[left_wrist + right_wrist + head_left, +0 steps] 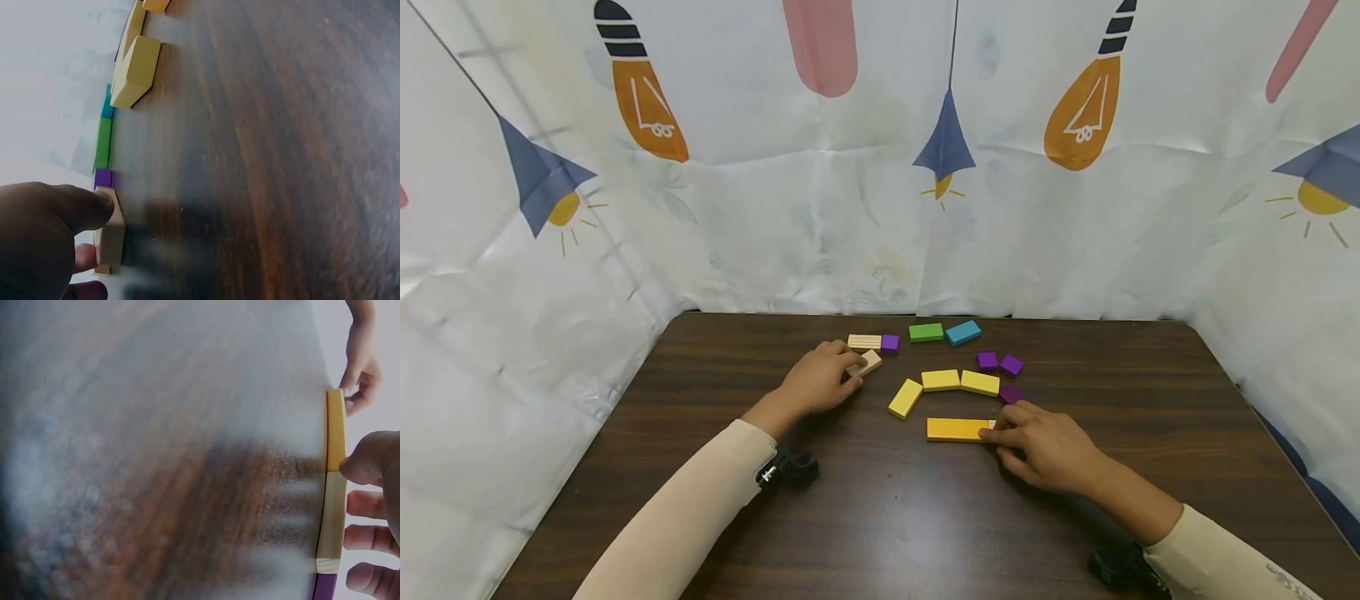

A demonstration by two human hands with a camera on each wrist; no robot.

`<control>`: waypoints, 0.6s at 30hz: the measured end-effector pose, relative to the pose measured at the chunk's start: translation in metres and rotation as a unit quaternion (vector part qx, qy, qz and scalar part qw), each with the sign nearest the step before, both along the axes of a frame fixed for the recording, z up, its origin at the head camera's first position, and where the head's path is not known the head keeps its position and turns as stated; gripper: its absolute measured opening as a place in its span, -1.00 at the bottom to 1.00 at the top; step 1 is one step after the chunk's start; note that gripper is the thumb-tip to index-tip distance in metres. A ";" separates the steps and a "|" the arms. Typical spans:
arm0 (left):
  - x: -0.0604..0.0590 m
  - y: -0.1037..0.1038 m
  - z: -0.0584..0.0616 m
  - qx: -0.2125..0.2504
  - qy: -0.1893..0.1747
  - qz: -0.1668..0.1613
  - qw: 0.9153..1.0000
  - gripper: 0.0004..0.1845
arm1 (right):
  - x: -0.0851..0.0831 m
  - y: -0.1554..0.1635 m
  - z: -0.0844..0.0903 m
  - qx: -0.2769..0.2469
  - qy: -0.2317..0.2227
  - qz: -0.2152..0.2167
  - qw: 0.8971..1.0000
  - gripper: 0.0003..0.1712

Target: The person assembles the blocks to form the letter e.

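My left hand is at the left end of the scattered blocks, and its thumb and fingers pinch a pale wooden block. In the left wrist view that block is tilted. At the front, my right hand has its thumb and fingers at a second pale block, mostly covered in the head view. This block lies end to end with an orange block. The right thumb touches where the two meet.
Three yellow blocks form a bent row behind the orange one. Several purple blocks lie to the right. At the back are a green block, a blue block and a striped wooden block beside a purple one. A patterned curtain surrounds the dark table.
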State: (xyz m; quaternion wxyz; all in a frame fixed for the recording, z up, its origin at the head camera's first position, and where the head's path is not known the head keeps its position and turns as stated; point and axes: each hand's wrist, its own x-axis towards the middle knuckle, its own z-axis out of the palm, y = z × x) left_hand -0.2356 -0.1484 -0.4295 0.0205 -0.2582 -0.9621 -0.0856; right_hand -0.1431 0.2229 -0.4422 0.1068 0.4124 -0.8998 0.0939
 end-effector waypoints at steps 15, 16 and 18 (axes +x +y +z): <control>-0.003 -0.003 0.004 -0.006 0.003 -0.035 0.999 -0.54 | -0.001 0.001 0.000 0.006 0.003 0.001 1.000 -0.63; -0.003 -0.003 0.004 -0.004 0.003 -0.038 0.999 -0.55 | -0.001 0.000 0.000 0.007 0.002 0.000 1.000 -0.63; -0.002 -0.002 0.004 -0.002 0.004 -0.040 0.999 -0.61 | 0.000 0.000 0.000 0.010 -0.001 -0.002 1.000 -0.63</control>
